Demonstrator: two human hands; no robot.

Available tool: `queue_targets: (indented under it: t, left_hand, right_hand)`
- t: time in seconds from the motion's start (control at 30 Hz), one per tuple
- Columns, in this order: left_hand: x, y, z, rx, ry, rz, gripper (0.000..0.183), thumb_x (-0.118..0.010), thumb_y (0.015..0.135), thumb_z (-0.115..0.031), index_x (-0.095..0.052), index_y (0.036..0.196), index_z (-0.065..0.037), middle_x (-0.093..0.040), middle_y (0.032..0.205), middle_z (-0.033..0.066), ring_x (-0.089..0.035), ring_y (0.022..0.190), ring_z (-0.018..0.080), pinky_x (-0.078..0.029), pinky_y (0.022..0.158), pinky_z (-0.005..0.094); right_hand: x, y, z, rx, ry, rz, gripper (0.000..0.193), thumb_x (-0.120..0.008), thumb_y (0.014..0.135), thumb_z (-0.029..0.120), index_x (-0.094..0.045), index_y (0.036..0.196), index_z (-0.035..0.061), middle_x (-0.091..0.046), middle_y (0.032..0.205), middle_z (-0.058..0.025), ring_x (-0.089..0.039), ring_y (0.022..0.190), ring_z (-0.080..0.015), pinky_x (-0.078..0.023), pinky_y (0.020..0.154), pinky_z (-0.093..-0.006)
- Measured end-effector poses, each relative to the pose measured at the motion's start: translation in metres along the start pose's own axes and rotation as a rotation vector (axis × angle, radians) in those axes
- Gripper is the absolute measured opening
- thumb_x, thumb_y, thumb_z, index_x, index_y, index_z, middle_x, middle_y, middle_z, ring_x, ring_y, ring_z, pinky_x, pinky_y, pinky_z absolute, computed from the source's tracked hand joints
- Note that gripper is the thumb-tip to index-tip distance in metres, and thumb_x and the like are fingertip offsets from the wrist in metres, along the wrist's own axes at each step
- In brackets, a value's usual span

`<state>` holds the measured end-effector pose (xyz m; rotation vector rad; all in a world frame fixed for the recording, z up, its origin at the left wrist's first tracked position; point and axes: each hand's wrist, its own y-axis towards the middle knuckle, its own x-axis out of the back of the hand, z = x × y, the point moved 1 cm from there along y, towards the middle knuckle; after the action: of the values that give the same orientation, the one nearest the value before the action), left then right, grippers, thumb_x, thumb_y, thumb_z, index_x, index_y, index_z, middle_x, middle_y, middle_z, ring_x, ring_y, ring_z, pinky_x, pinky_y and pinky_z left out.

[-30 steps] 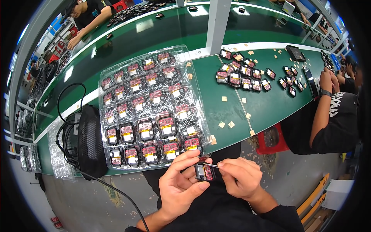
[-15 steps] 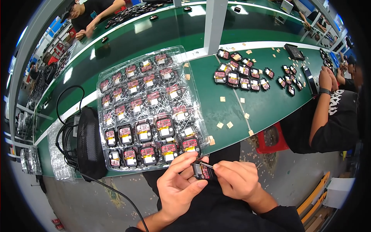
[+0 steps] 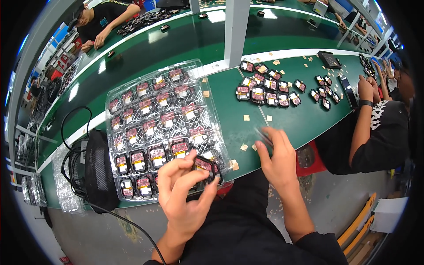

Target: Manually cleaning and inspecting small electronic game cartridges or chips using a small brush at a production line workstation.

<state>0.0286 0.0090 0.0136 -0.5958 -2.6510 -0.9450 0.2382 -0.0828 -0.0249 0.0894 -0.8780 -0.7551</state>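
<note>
My left hand [image 3: 183, 192] grips a small black device case [image 3: 204, 164] between thumb and fingers, above the near right corner of a clear plastic tray [image 3: 226, 152]. A red circuit board shows inside the case. Rows of similar open cases with red boards, white labels and yellow strips fill the tray. To the right, my right hand [image 3: 279, 165] is over the green bench edge, its thumb and forefinger closed on thin metal tweezers [image 3: 263, 136], blurred by motion. Small beige squares [image 3: 244, 147] lie near the tweezers' tips.
More open device cases [image 3: 258, 93] are grouped on the bench [image 3: 229, 110] ahead right. A black mesh bag [image 3: 98, 170] with a cable stands left of the tray. One co-worker [image 3: 380, 132] sits at the right; another [image 3: 99, 26] works across the green belt [image 3: 185, 39]. A post [image 3: 235, 33] rises between.
My left hand has carried the device case left, over the tray's corner. My right hand has drawn the tweezers away from the case, up and right toward the beige squares.
</note>
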Motion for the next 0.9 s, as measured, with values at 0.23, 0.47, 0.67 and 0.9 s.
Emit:
queue_targets:
  t: [0.23,0.47,0.67,0.9]
  left_hand:
    - [-0.014,0.02,0.01,-0.02,0.292,0.087,0.026,-0.086,0.074,0.006,-0.07,0.093,0.0,-0.067,0.106,0.0148,-0.07,0.111,0.0362,-0.056,0.097,0.044]
    - [-0.012,0.015,0.004,-0.079,0.525,0.179,0.035,-0.087,0.076,-0.013,-0.075,0.107,-0.001,-0.073,0.115,0.0144,-0.067,0.118,0.0373,-0.046,0.11,0.0564]
    - [-0.014,0.01,0.004,-0.077,0.551,0.197,0.033,-0.085,0.079,-0.012,-0.075,0.109,-0.003,-0.071,0.119,0.0144,-0.065,0.121,0.0371,-0.046,0.11,0.0563]
    - [-0.013,0.012,0.007,-0.124,0.566,0.204,0.031,-0.078,0.083,-0.004,-0.075,0.114,-0.004,-0.067,0.116,0.0128,-0.064,0.116,0.0374,-0.047,0.108,0.0561]
  right_hand:
    - [-0.022,0.055,-0.022,-0.206,-0.351,0.158,0.057,-0.068,0.096,0.027,-0.05,0.149,0.0116,-0.071,0.095,-0.0169,-0.07,0.08,-0.0418,-0.054,0.068,-0.0529]
    - [-0.029,0.043,-0.026,-0.126,-0.263,0.062,0.045,-0.071,0.095,0.026,-0.06,0.136,0.0108,-0.069,0.101,-0.0147,-0.071,0.077,-0.0395,-0.055,0.066,-0.0508]
    - [-0.025,0.021,-0.021,-0.129,-0.223,-0.049,0.031,-0.077,0.09,0.021,-0.064,0.115,0.0095,-0.06,0.125,-0.0127,-0.071,0.078,-0.0381,-0.056,0.066,-0.0489]
    - [-0.024,0.026,-0.026,-0.113,-0.182,-0.05,0.027,-0.081,0.086,0.019,-0.064,0.105,0.0093,-0.06,0.137,-0.0105,-0.073,0.084,-0.036,-0.057,0.07,-0.0472]
